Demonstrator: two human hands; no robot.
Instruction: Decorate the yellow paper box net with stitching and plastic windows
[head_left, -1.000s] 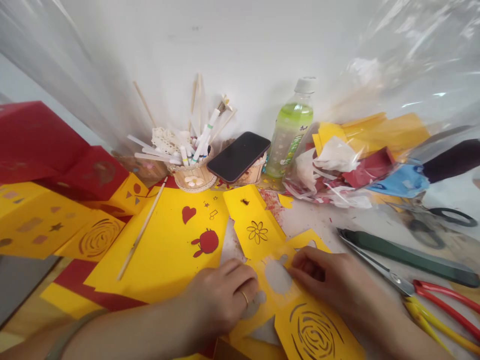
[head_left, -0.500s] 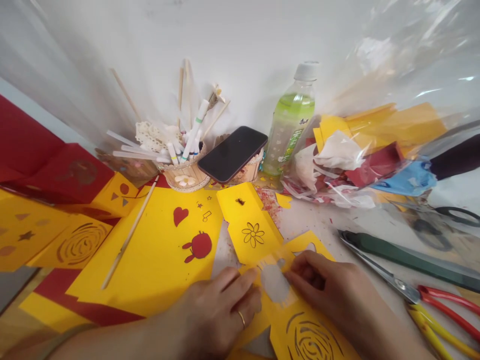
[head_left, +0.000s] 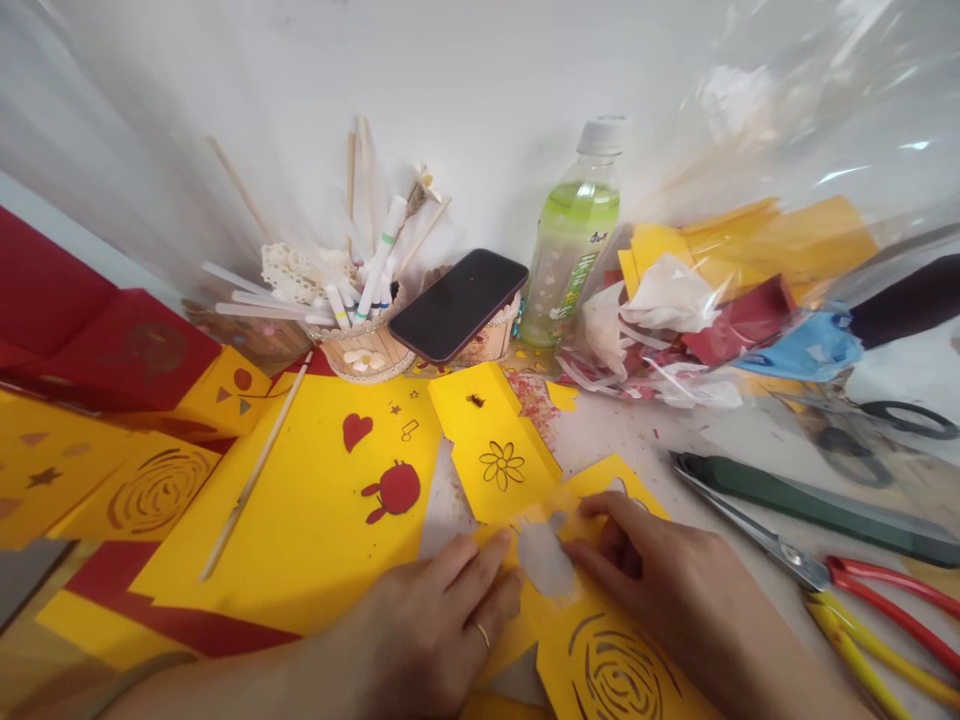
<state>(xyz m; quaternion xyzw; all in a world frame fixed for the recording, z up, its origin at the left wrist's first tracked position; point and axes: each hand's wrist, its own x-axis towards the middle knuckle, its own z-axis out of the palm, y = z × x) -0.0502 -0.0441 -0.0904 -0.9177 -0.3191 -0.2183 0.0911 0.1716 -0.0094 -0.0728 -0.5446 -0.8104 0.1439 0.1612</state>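
Observation:
Between my hands lies a yellow paper card with an animal-shaped cutout, and a piece of translucent film covers the opening. My left hand, wearing a ring, presses bent fingers together on the card's left side; its thumb is hidden. At the film's right edge, thumb and fingertips of my right hand are pinched together. Below sits a yellow card with a rose cutout. Just beyond is a yellow card with a flower cutout.
On the left, a thin stick and red paper shapes rest on a yellow sheet. Behind are a pen basket, a phone, a bottle and a plastic bag of scraps. Red-and-yellow-handled scissors lie right.
The view has shifted slightly, so things sit a little further left. Both hands keep nearly the same position at the card and film.

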